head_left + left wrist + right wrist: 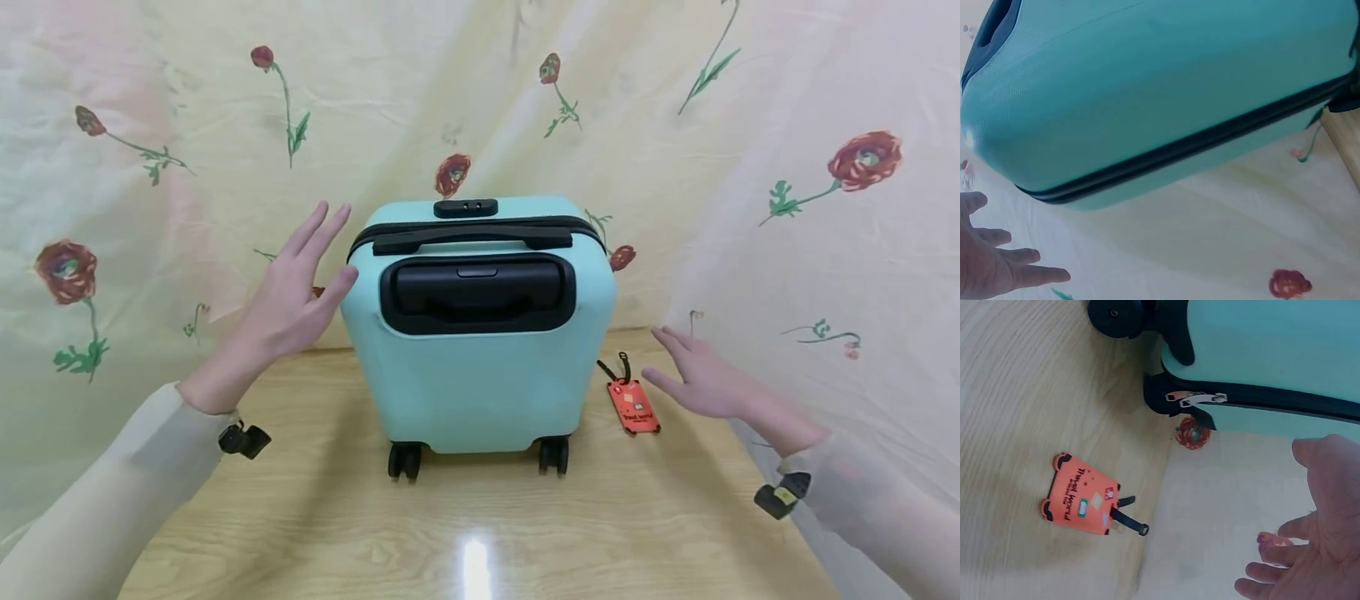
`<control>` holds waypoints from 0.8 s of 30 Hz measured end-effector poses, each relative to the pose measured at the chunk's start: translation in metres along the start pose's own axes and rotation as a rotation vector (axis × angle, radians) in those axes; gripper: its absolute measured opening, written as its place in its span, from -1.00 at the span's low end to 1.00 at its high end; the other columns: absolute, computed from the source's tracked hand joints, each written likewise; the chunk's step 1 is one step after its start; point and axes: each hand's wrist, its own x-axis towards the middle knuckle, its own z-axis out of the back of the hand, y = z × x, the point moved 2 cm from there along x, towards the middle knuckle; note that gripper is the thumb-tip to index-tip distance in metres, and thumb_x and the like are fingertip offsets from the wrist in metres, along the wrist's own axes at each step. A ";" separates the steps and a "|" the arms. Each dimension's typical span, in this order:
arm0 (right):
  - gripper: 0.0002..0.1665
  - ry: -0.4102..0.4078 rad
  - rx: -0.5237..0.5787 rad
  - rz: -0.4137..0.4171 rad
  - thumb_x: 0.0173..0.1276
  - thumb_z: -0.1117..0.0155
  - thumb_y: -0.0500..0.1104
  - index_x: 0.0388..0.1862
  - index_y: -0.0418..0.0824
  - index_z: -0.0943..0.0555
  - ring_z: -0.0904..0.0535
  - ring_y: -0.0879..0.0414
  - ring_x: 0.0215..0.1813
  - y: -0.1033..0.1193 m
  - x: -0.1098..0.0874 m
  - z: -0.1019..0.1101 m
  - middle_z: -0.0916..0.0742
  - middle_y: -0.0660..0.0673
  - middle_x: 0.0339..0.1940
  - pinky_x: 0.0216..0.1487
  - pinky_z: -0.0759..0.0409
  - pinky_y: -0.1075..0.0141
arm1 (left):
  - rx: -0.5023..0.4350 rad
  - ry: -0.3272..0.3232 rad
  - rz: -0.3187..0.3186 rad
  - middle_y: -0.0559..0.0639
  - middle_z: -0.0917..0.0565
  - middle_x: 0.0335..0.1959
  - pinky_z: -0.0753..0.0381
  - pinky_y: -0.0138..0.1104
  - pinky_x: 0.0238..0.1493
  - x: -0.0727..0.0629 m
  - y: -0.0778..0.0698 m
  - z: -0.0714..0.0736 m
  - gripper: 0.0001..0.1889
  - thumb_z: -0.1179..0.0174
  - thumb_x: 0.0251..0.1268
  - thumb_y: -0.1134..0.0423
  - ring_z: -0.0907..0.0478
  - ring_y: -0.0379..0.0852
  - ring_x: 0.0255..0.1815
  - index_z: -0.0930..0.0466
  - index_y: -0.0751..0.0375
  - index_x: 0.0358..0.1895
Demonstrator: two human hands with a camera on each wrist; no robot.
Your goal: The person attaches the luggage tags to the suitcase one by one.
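A mint-green suitcase (pixel 480 375) stands upright on its black wheels, its side handle (pixel 472 238) and recessed pull handle (pixel 478 287) facing me. My left hand (pixel 300 287) is raised beside its upper left edge, fingers spread and holding nothing. In the left wrist view that hand (pixel 997 256) is close to the suitcase's zipped side (pixel 1166 150). To the right, my right hand (pixel 701 375) hovers with fingers extended, near an orange luggage tag (pixel 633 407) with a black strap. The right wrist view shows two zipper pulls (pixel 1194 398) low on the suitcase's side.
The suitcase and tag are on a light wood-grain tabletop (pixel 480 525). Behind and on both sides hangs a pale cloth (pixel 375 100) printed with red flowers, close behind the suitcase. A black combination lock (pixel 466 208) sits on the suitcase's top.
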 end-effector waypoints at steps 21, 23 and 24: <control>-0.14 -0.034 0.097 -0.179 0.65 -0.18 0.14 0.43 -0.65 -0.39 -0.62 -0.55 0.26 -0.043 0.027 -0.054 -0.53 -0.67 0.39 0.20 -0.65 -0.31 | -0.087 0.049 -0.112 0.09 -0.23 0.73 -0.18 0.23 0.67 0.025 -0.013 -0.019 -0.42 -0.05 0.66 -0.04 -0.19 0.19 0.73 -0.37 0.02 0.63; -0.10 -0.012 0.105 -0.213 0.63 -0.20 0.17 0.43 -0.65 -0.39 -0.62 -0.54 0.27 -0.048 0.030 -0.062 -0.53 -0.66 0.40 0.20 -0.67 -0.29 | -0.097 0.044 -0.110 0.10 -0.25 0.72 -0.19 0.21 0.67 0.025 -0.013 -0.021 -0.43 -0.06 0.66 0.01 -0.21 0.18 0.73 -0.38 0.03 0.61; -0.09 -0.005 0.112 -0.224 0.61 -0.23 0.17 0.42 -0.66 -0.39 -0.63 -0.54 0.26 -0.049 0.031 -0.065 -0.53 -0.67 0.39 0.19 -0.67 -0.28 | -0.101 0.043 -0.109 0.10 -0.27 0.71 -0.20 0.21 0.67 0.025 -0.014 -0.021 -0.44 -0.07 0.65 0.03 -0.21 0.18 0.73 -0.39 0.03 0.61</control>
